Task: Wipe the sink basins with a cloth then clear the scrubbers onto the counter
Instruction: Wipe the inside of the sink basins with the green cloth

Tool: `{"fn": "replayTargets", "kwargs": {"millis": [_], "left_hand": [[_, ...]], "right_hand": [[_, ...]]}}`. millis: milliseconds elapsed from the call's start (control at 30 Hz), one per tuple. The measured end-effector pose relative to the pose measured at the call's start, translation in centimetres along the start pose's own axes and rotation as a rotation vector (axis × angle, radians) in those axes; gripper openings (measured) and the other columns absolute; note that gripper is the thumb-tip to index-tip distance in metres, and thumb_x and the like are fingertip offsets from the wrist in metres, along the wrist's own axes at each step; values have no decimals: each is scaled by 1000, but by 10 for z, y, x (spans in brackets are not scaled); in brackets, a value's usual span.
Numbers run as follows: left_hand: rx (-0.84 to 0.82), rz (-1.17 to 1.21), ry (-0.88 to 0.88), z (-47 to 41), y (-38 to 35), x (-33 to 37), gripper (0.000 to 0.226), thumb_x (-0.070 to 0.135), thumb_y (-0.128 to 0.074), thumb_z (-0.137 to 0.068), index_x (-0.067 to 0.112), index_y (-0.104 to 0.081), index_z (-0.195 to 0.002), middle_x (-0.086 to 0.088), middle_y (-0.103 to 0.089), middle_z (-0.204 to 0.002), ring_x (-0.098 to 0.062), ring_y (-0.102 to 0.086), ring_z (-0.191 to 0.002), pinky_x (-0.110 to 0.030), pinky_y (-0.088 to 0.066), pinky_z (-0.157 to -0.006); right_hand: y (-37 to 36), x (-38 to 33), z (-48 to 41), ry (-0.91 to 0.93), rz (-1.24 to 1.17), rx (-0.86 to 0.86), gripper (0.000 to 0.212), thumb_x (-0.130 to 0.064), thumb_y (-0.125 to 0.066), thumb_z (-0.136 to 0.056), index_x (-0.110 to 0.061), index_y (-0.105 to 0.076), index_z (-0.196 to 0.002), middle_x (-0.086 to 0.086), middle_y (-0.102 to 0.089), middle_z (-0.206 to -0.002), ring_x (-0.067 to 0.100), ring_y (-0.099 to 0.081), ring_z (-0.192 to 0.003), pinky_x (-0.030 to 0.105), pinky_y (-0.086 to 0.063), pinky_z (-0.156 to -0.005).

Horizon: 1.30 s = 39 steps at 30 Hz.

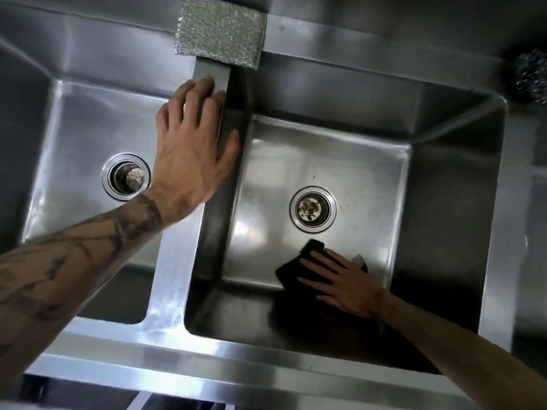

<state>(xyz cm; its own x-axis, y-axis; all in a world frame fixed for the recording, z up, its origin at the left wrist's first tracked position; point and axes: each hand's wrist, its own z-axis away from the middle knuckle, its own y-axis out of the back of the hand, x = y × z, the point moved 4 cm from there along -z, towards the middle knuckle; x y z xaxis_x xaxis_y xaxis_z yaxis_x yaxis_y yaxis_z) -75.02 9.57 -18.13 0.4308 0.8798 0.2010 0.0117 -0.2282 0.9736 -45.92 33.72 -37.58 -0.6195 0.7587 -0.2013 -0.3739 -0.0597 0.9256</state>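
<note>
A steel double sink fills the view. My right hand [344,281] lies flat with spread fingers on a black cloth [291,269], pressing it onto the floor of the right basin [325,161], just in front of its drain [313,209]. My left hand [192,143] rests open on the divider [174,279] between the two basins, thumb over the right edge. A silver sponge scrubber [220,31] sits at the far end of the divider, beyond my left fingertips. A steel wool scrubber [531,79] lies on the rim at the far right.
The left basin [88,128] holds only its drain strainer [126,176]. The sink's front rim [207,365] runs along the bottom of the view. A steel back ledge [370,28] runs behind both basins.
</note>
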Motion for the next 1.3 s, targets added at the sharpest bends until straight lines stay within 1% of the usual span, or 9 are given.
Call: {"fn": "replayTargets", "kwargs": {"millis": [167,333,567,733,867,1000,1100,1200,1300], "left_hand": [[-18,-4,-12,4,2,2,58,41,-45,-105,7,-44,-152,-16,-38,-164,-39,-34,-152,-53,-27,-123],[-39,-11,17,64,7,13,62,42,-44,-106,8,-41,-157,-17,-35,-168,-41,-33,-153,-57,-28,-124],[-18,-68,-22,88,5,18,58,39,-49,-105,6,-47,-153,-17,-40,-166,-39,-35,-153,-54,-25,-124],[-29,-83,-30,89,4,17,58,40,-47,-105,5,-48,-151,-19,-38,-166,-41,-34,-153,-57,-27,-123],[-23,-95,-28,89,5,17,58,41,-48,-104,6,-48,-151,-20,-39,-165,-41,-35,-152,-57,-26,-123],[-14,-97,-34,88,6,18,58,41,-50,-104,6,-48,-151,-19,-39,-165,-41,-35,-152,-56,-26,-123],[-15,-100,-36,88,5,17,58,41,-50,-104,6,-48,-151,-19,-39,-165,-41,-36,-152,-57,-28,-123],[-6,-100,-41,88,6,17,58,40,-51,-104,7,-48,-151,-19,-40,-165,-41,-36,-152,-57,-28,-122],[0,-92,-36,87,6,16,57,40,-53,-103,7,-50,-150,-18,-40,-165,-40,-36,-152,-56,-28,-122]], "right_hand": [[-5,16,48,-128,74,-108,65,-52,-38,-103,-32,-18,-162,9,-11,-171,37,-14,-156,54,-14,-123],[-2,21,54,-333,22,-162,64,-50,-32,-101,-30,-23,-161,10,-14,-170,38,-15,-156,54,-22,-121],[18,88,34,-904,-177,-36,63,-45,-28,-103,-21,-23,-161,18,-13,-169,42,-12,-155,56,-21,-124],[7,61,52,-789,-133,-108,63,-44,-23,-103,-21,-21,-162,25,-5,-168,50,-8,-153,61,-25,-120],[-2,19,67,-511,-113,-246,61,-43,-22,-103,-25,-24,-161,27,-9,-166,53,-9,-152,63,-28,-119],[9,12,53,-349,-154,-258,55,-44,-27,-105,-28,-35,-157,15,-21,-167,47,-18,-152,58,-36,-117],[13,-8,25,-182,-344,-288,52,-46,-25,-109,-33,-29,-159,1,-14,-170,34,-7,-157,55,-28,-122],[36,-34,-12,-119,-583,-271,61,-56,-11,-106,-32,-27,-160,-3,-18,-169,22,-2,-158,41,-12,-129],[69,-54,-35,-231,-809,-243,56,-53,-22,-106,-31,-37,-156,-1,-37,-162,13,-24,-153,11,-5,-119]]}}
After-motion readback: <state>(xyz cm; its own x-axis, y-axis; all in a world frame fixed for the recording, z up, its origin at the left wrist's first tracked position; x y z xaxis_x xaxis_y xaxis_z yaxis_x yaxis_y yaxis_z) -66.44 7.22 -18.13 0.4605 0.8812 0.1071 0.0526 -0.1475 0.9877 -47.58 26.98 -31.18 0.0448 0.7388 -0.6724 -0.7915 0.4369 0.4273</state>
